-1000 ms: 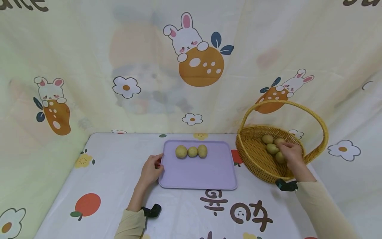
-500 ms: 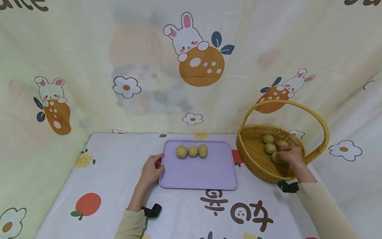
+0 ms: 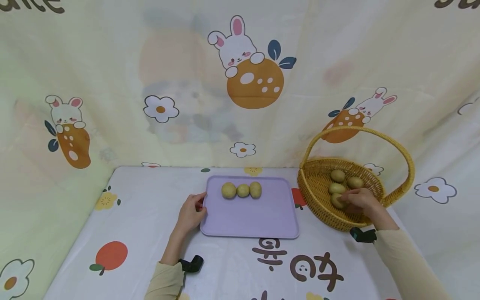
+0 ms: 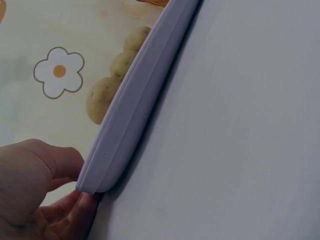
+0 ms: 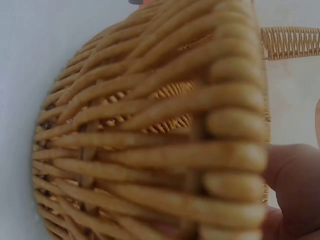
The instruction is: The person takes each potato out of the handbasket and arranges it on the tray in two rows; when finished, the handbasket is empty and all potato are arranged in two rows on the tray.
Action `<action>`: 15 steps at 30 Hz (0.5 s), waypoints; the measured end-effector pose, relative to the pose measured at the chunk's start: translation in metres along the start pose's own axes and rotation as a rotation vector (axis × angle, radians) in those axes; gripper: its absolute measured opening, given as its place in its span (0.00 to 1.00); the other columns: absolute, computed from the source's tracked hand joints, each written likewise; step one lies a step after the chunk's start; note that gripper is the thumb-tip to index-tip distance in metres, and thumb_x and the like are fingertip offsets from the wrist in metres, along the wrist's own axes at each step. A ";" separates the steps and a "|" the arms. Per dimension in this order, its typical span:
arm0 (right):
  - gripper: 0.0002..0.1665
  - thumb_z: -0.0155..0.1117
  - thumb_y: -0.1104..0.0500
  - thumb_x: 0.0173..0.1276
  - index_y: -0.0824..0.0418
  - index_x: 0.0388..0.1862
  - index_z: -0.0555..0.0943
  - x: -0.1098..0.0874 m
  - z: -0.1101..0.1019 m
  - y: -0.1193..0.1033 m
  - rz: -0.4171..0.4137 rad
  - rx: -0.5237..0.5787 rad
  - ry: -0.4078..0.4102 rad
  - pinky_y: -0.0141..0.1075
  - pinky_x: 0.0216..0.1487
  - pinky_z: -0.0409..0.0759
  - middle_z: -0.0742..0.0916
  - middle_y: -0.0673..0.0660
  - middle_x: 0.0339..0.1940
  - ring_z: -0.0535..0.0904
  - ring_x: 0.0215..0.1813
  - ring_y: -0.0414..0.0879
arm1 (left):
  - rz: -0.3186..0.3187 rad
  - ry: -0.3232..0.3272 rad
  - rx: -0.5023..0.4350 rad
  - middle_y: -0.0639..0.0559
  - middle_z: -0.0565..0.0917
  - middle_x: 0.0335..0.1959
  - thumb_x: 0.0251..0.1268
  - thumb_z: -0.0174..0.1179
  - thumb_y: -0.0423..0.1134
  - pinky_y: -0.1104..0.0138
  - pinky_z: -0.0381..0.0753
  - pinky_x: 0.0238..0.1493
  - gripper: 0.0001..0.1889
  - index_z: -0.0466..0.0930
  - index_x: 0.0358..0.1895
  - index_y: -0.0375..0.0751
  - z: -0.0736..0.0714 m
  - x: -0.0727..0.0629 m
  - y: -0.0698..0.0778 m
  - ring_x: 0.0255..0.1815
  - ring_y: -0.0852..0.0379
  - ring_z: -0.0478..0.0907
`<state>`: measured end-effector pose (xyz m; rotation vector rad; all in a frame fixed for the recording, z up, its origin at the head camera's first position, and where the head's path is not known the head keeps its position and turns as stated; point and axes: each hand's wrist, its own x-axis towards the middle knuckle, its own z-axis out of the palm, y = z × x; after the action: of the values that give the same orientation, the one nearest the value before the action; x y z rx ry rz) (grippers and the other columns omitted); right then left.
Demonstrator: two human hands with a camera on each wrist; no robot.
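At the left edge of the lilac tray (image 3: 249, 216), my left hand (image 3: 190, 214) pinches the rim. In the left wrist view, its thumb lies on the rim (image 4: 107, 135) and its fingers are underneath. Three potatoes (image 3: 229, 191) sit in a row along the tray's back part. My right hand (image 3: 363, 199) reaches into the wicker basket (image 3: 318, 208), fingertips against the front potato (image 3: 337, 201). Other potatoes (image 3: 337, 176) lie around it. The basket wall (image 5: 150, 150) covers most of that hand in the right wrist view; I cannot tell whether it grips the potato.
The basket's tall arched handle (image 3: 406, 166) rises over my right hand. A printed cloth (image 3: 150, 200) covers the table, and a printed curtain (image 3: 180, 137) hangs behind and at both sides. Dark wrist cameras (image 3: 192, 264) sit at both sleeves.
My right hand has moved left inside the basket; the front potato and the one behind it have shifted left too. My left hand stays on the tray.
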<state>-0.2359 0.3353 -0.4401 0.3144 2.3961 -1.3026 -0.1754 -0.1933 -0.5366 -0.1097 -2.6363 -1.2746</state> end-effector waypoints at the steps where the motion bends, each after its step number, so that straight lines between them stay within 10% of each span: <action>1: 0.16 0.60 0.61 0.70 0.75 0.46 0.82 0.000 0.000 0.000 0.003 0.005 -0.017 0.46 0.44 0.83 0.84 0.49 0.34 0.82 0.37 0.42 | 0.002 0.000 0.000 0.41 0.78 0.40 0.50 0.60 0.25 0.62 0.79 0.42 0.28 0.78 0.60 0.30 0.000 0.000 0.000 0.35 0.52 0.79; 15: 0.11 0.59 0.56 0.72 0.62 0.44 0.83 -0.001 0.011 -0.013 -0.016 0.166 -0.100 0.42 0.42 0.84 0.87 0.48 0.33 0.85 0.35 0.44 | 0.008 -0.005 0.004 0.41 0.78 0.40 0.51 0.60 0.25 0.61 0.79 0.42 0.27 0.77 0.61 0.29 -0.001 0.000 0.000 0.36 0.52 0.79</action>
<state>-0.2376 0.3193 -0.4356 0.2706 2.2174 -1.4918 -0.1750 -0.1940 -0.5365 -0.1225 -2.6403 -1.2679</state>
